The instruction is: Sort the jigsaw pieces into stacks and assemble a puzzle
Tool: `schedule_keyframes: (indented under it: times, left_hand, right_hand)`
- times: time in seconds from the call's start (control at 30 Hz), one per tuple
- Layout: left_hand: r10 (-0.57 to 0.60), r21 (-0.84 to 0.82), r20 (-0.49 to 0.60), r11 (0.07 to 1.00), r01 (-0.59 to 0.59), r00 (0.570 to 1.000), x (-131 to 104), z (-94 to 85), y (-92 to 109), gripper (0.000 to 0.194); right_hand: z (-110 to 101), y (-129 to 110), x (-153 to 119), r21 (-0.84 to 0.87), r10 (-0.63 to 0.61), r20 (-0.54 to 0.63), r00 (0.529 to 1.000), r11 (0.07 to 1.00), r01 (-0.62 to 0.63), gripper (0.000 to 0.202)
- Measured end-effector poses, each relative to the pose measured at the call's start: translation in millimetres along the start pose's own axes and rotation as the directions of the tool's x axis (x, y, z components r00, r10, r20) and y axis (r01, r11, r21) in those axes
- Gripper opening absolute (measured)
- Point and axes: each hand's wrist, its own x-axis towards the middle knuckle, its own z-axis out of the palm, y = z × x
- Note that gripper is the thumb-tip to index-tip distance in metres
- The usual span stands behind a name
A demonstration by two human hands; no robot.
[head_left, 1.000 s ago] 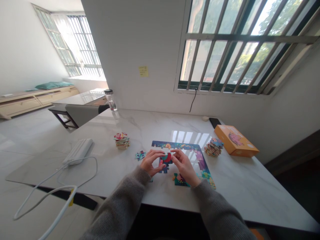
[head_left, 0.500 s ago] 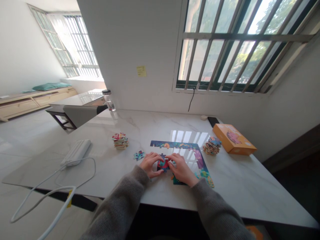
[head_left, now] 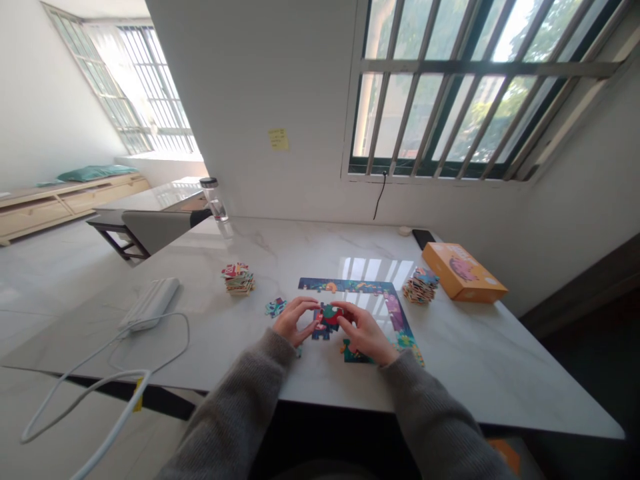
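Observation:
Both hands meet over a small cluster of joined puzzle pieces (head_left: pixel 321 331) in dark blue and red. My right hand (head_left: pixel 364 331) pinches a red and green puzzle piece (head_left: pixel 332 315) at the cluster's upper right. My left hand (head_left: pixel 296 322) has its thumb and fingertips at the cluster's left edge. Around them lies a partial puzzle border (head_left: pixel 397 312), with its top and right sides joined. A green corner section (head_left: pixel 356 355) sits under my right wrist. Just left of my left hand are loose teal pieces (head_left: pixel 275 307).
Stacks of puzzle pieces stand at left (head_left: pixel 239 280) and right (head_left: pixel 421 286). An orange box (head_left: pixel 464 272) and a black phone (head_left: pixel 423 239) are at the right. A white power strip (head_left: pixel 151 303) with cables lies left; a bottle (head_left: pixel 215 200) stands at the back left.
The red and green piece now shows more clearly between my fingers, slightly raised and tilted. My left hand has shifted slightly up and left. The view has moved a little.

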Motion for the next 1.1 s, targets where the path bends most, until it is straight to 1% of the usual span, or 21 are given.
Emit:
schedule_keyframes:
  times: [0.07, 0.17, 0.23, 0.3, 0.37, 0.47, 0.53, 0.57, 0.63, 0.7, 0.77, 0.83, 0.93, 1.0, 1.07, 1.1]
  left_hand:
    - [-0.063, -0.024, -0.011, 0.998, 0.063, 0.998, 1, 0.8, 1, 0.025]
    - [-0.139, -0.119, 0.049, 0.982, 0.143, 0.989, 1, 2.5, 3, 0.03]
    - [-0.164, -0.178, 0.063, 0.969, 0.173, 0.984, 2, 2.9, 5, 0.025]
    - [-0.184, -0.22, 0.051, 0.957, 0.191, 0.982, 2, 2.8, 6, 0.019]
    - [-0.199, -0.254, 0.036, 0.946, 0.202, 0.979, 3, 2.8, 7, 0.018]
    - [-0.192, -0.293, 0.035, 0.936, 0.194, 0.981, 4, 3.4, 7, 0.017]
    - [-0.163, -0.302, 0.034, 0.939, 0.166, 0.986, 4, 3.7, 8, 0.016]
    - [-0.14, -0.296, 0.02, 0.945, 0.14, 0.99, 5, 3.6, 9, 0.015]
    - [-0.074, -0.238, -0.04, 0.969, 0.062, 0.996, 4, 2.8, 12, 0.016]
    - [0.011, -0.121, -0.105, 0.992, -0.024, 0.994, 3, 2.2, 15, 0.027]
    - [0.091, 0.005, -0.113, 0.996, -0.091, 0.989, 2, 2.6, 18, 0.042]
    - [0.141, 0.08, -0.091, 0.988, -0.134, 0.986, 0, 4.5, 18, 0.048]
    - [0.173, 0.124, -0.075, 0.979, -0.163, 0.982, -1, 7.4, 17, 0.04]
    - [0.175, 0.134, -0.078, 0.977, -0.164, 0.981, -2, 7.3, 15, 0.04]
    - [0.161, 0.138, -0.075, 0.979, -0.149, 0.984, -2, 5.0, 14, 0.042]
    - [0.149, 0.14, -0.072, 0.98, -0.138, 0.986, -2, 3.2, 14, 0.042]
  right_hand:
    - [2, 2, 1, 0.068, 0.01, -0.05, 0.999, 0.998, -0.006, 0.034]
    - [8, 6, 3, 0.198, 0.016, -0.101, 0.995, 0.98, 0.005, 0.025]
    - [13, 9, 3, 0.277, 0.033, -0.112, 0.993, 0.961, -0.001, 0.019]
    - [18, 11, 4, 0.306, 0.041, -0.103, 0.994, 0.952, -0.008, 0.021]
    - [20, 10, 3, 0.246, 0.03, -0.086, 0.996, 0.969, -0.008, 0.026]
    - [21, 4, 0, 0.021, -0.034, -0.038, 0.999, 0.999, 0.035, 0.029]
    - [20, -1, -1, -0.114, -0.096, 0.003, 0.995, 0.989, 0.096, 0.031]
    - [20, -3, -2, -0.156, -0.123, 0.013, 0.992, 0.98, 0.123, 0.032]
    - [19, -6, -2, -0.201, -0.149, -0.003, 0.989, 0.969, 0.145, 0.034]
    - [18, -6, -1, -0.206, -0.141, -0.062, 0.988, 0.97, 0.126, 0.035]
    - [18, -4, 0, -0.177, -0.114, -0.117, 0.987, 0.98, 0.092, 0.034]
    - [18, -2, 1, -0.143, -0.094, -0.127, 0.987, 0.987, 0.075, 0.034]
    - [20, -2, 0, -0.137, -0.078, -0.105, 0.991, 0.989, 0.063, 0.034]
    - [18, -2, -1, -0.153, -0.082, -0.097, 0.992, 0.986, 0.066, 0.029]
    - [15, -3, -3, -0.165, -0.135, -0.116, 0.984, 0.98, 0.115, 0.02]
    - [12, -4, -4, -0.176, -0.182, -0.122, 0.976, 0.972, 0.159, 0.025]
